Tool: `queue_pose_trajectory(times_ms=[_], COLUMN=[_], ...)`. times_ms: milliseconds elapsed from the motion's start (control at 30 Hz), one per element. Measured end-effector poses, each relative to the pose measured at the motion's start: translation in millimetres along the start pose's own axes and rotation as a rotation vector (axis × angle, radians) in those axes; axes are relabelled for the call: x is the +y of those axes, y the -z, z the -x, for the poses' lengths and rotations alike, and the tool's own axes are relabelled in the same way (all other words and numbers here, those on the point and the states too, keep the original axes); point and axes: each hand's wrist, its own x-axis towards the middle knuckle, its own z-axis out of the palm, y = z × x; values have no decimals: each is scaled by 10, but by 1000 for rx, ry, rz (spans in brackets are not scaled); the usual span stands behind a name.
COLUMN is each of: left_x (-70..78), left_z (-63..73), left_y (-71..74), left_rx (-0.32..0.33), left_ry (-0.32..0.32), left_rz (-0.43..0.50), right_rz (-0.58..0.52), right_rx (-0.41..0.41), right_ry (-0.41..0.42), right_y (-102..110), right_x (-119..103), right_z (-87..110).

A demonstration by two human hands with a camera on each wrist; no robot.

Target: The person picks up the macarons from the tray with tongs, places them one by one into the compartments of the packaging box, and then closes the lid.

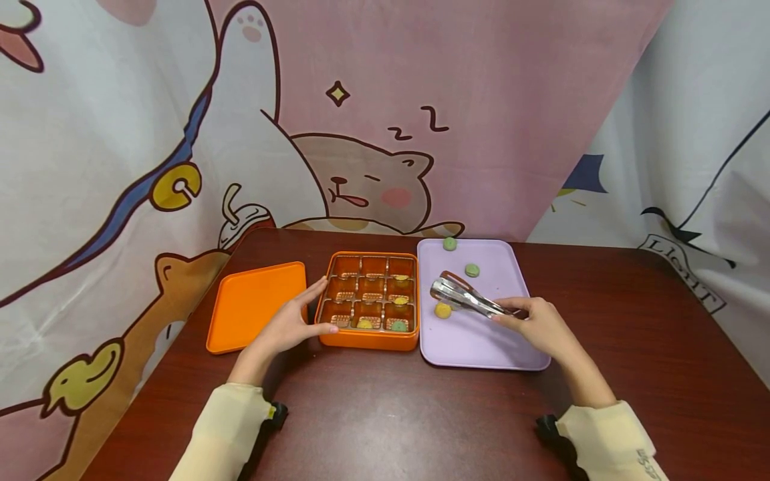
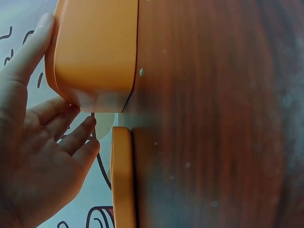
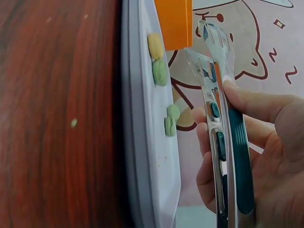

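My left hand [image 1: 293, 324] rests at the near left corner of an orange box [image 1: 368, 339], thumb along the front rim and fingers against the left side. A clear divider tray with square compartments fills the box. Yellow macarons [image 1: 364, 324] lie in several compartments, and a green macaron [image 1: 399, 326] sits in the near right one. My right hand [image 1: 537, 326] grips metal tongs [image 3: 223, 114] with teal handle pads. The tongs' tips are slightly apart with nothing between them, above the lilac tray [image 1: 481, 351], near a yellow macaron [image 1: 442, 310].
Two green macarons, a farther one [image 1: 450, 244] and a nearer one [image 1: 472, 270], lie toward the lilac tray's far end. An orange lid [image 1: 259, 304] lies left of the box on the dark wooden table [image 1: 373, 414]. A printed curtain [image 1: 499, 100] hangs behind the table.
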Motion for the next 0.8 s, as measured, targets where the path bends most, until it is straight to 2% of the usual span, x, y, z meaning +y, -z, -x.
queue_pose_trajectory(times_ms=[500, 800], left_x=[-5, -4], left_z=[4, 3], left_y=[0, -2], left_rx=[-6, -2], left_ry=[0, -7], left_rz=[-4, -14], right_rz=[27, 35], right_rx=[-14, -31], right_ry=[-71, -76], right_y=[60, 42], right_x=[183, 275], right_z=[92, 103])
